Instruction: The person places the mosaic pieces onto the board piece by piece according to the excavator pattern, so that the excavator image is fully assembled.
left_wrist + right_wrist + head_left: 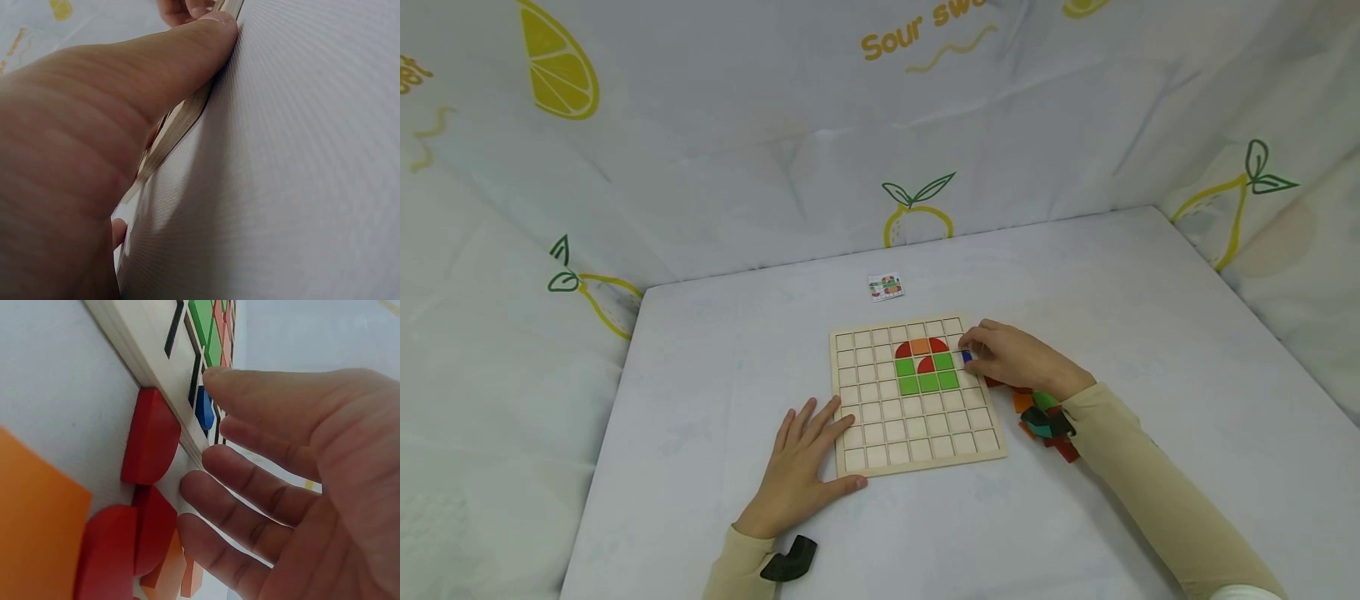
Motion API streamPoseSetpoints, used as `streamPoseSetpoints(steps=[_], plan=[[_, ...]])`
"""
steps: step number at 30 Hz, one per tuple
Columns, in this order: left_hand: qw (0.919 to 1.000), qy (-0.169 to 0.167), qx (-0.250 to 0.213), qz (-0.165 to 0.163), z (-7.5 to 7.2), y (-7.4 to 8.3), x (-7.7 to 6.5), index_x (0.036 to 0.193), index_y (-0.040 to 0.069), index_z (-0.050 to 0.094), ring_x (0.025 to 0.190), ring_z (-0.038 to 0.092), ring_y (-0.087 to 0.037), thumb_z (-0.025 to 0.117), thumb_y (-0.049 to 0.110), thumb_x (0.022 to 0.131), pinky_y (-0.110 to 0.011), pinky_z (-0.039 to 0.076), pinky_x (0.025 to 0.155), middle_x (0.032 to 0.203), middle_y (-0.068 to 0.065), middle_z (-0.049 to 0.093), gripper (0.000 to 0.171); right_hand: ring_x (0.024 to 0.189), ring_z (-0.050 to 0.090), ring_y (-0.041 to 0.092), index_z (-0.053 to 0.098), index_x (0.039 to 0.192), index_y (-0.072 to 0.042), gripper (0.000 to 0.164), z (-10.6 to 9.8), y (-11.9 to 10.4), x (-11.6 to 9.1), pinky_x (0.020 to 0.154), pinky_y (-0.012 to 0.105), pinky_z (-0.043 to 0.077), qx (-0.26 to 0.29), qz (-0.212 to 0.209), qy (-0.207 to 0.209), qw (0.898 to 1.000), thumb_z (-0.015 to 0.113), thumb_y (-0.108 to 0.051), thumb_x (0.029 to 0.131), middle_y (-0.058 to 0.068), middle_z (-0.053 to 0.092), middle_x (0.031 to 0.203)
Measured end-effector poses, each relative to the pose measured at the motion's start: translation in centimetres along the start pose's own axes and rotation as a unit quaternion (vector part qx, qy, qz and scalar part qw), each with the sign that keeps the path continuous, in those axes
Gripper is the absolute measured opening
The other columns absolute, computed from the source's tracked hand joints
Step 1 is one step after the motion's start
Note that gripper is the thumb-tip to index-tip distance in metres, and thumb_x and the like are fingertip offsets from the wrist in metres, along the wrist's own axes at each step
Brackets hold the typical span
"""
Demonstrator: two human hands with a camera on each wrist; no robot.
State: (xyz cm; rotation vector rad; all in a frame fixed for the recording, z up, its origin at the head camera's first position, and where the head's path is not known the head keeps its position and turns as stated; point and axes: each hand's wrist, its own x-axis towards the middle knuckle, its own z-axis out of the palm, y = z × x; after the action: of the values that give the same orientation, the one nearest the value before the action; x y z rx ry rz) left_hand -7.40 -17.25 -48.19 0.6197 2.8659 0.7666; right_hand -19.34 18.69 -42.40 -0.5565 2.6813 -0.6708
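A square wooden grid board [872, 433] lies on the table, with green, red and orange tiles in its upper middle cells. My left hand [797, 479] is spread at the board's lower left corner, fingertips on the left edge and thumb against the front edge. In the left wrist view, the thumb [181, 56] lies along the board's side [181, 128]. At the board's right side, my right hand [1018, 358] pinches a small blue tile [967, 357] between thumb and index finger over a right-hand cell. The right wrist view shows the blue tile [204, 409] by the thumb tip, other fingers loosely bent.
Loose red, orange and green tiles [1066, 450] lie right of the board, partly under the right forearm. One red tile [150, 437] touches the board's edge. A small printed pattern card [886, 287] lies behind the board. White lemon-print cloth hangs around the table.
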Motion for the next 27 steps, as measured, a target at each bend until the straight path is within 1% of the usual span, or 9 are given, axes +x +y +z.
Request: streamPoseSetpoints(steps=[4, 9, 12, 15, 17, 19, 23, 25, 27], plan=[[1.0, -0.001, -0.002, -0.002, -0.1, 0.1, 0.0, 0.152, 0.023, 0.046, 0.159, 0.012, -0.032, 0.074, 0.063, 0.081, -0.051, 0.0, 0.129, 0.17, 0.004, 0.024, 0.086, 0.086, 0.054, 0.016, 0.07, 0.12, -0.012, 0.029, 0.0, 0.1, 0.0, 0.076, 0.03, 0.048, 0.003, 0.001, 0.001, 1.0, 0.073, -0.024, 0.094, 0.003, 0.062, 0.103], [1.0, 0.001, -0.002, -0.003, -0.1, 0.1, 0.0, 0.152, 0.024, 0.047, 0.159, 0.012, -0.031, 0.074, 0.063, 0.081, -0.05, 0.0, 0.13, 0.17, 0.004, 0.024, 0.085, 0.083, 0.052, 0.016, 0.071, 0.117, -0.013, 0.024, 0.2, 0.3, 0.1, 0.073, 0.028, 0.046, 0.008, -0.002, 0.002, 1.0, 0.072, -0.021, 0.095, 0.002, 0.061, 0.101], [1.0, 0.003, -0.002, -0.002, 0.0, 0.1, 0.0, 0.152, 0.024, 0.047, 0.159, 0.013, -0.031, 0.074, 0.063, 0.081, -0.05, 0.001, 0.13, 0.169, 0.004, 0.025, 0.085, 0.083, 0.052, 0.017, 0.071, 0.119, -0.012, 0.025, 0.2, 0.4, 0.1, 0.073, 0.029, 0.046, 0.011, -0.002, 0.0, 1.0, 0.072, -0.02, 0.095, 0.002, 0.061, 0.101], [1.0, 0.003, -0.004, -0.003, 0.0, 0.1, 0.0, 0.152, 0.024, 0.047, 0.159, 0.013, -0.031, 0.074, 0.063, 0.081, -0.05, 0.001, 0.13, 0.169, 0.004, 0.025, 0.086, 0.088, 0.054, 0.017, 0.069, 0.122, -0.01, 0.029, 0.1, 0.4, 0.0, 0.077, 0.031, 0.049, 0.017, -0.003, 0.001, 1.0, 0.071, -0.02, 0.095, 0.003, 0.062, 0.102], [1.0, 0.002, -0.004, -0.004, 0.0, 0.1, -0.1, 0.152, 0.024, 0.047, 0.159, 0.013, -0.031, 0.074, 0.063, 0.081, -0.05, 0.001, 0.13, 0.169, 0.004, 0.025, 0.086, 0.091, 0.056, 0.018, 0.068, 0.121, -0.007, 0.028, -0.1, 0.4, -0.1, 0.081, 0.032, 0.052, 0.028, -0.003, 0.012, 1.0, 0.07, -0.02, 0.096, 0.003, 0.064, 0.103], [1.0, 0.002, -0.003, -0.003, 0.0, 0.1, -0.1, 0.152, 0.024, 0.047, 0.159, 0.012, -0.031, 0.074, 0.063, 0.081, -0.05, 0.0, 0.13, 0.17, 0.004, 0.024, 0.086, 0.092, 0.058, 0.018, 0.068, 0.116, -0.006, 0.024, -0.4, 0.6, -0.3, 0.082, 0.033, 0.054, 0.04, -0.001, 0.032, 0.999, 0.069, -0.019, 0.097, 0.004, 0.066, 0.102], [1.0, 0.003, -0.002, -0.002, 0.0, 0.1, -0.1, 0.152, 0.024, 0.046, 0.159, 0.012, -0.031, 0.074, 0.063, 0.081, -0.05, 0.0, 0.13, 0.17, 0.005, 0.024, 0.086, 0.086, 0.057, 0.019, 0.068, 0.102, -0.007, 0.012, -1.5, 0.9, -1.0, 0.074, 0.029, 0.054, 0.053, 0.018, 0.081, 0.995, 0.069, -0.018, 0.097, 0.005, 0.066, 0.094], [1.0, 0.003, -0.004, -0.003, 0.0, 0.1, -0.1, 0.152, 0.024, 0.046, 0.159, 0.012, -0.031, 0.074, 0.063, 0.081, -0.05, 0.0, 0.13, 0.17, 0.004, 0.024, 0.086, 0.083, 0.056, 0.02, 0.066, 0.099, -0.007, 0.012, -2.1, 1.1, -1.3, 0.07, 0.028, 0.052, 0.055, 0.029, 0.093, 0.994, 0.069, -0.018, 0.097, 0.006, 0.065, 0.092], [1.0, 0.003, -0.004, -0.002, 0.0, 0.1, -0.1, 0.152, 0.024, 0.047, 0.159, 0.012, -0.031, 0.074, 0.062, 0.081, -0.05, 0.0, 0.13, 0.17, 0.004, 0.024, 0.086, 0.082, 0.056, 0.021, 0.066, 0.099, -0.006, 0.013, -2.5, 1.4, -1.7, 0.068, 0.027, 0.052, 0.053, 0.035, 0.098, 0.993, 0.069, -0.018, 0.097, 0.007, 0.065, 0.091]])
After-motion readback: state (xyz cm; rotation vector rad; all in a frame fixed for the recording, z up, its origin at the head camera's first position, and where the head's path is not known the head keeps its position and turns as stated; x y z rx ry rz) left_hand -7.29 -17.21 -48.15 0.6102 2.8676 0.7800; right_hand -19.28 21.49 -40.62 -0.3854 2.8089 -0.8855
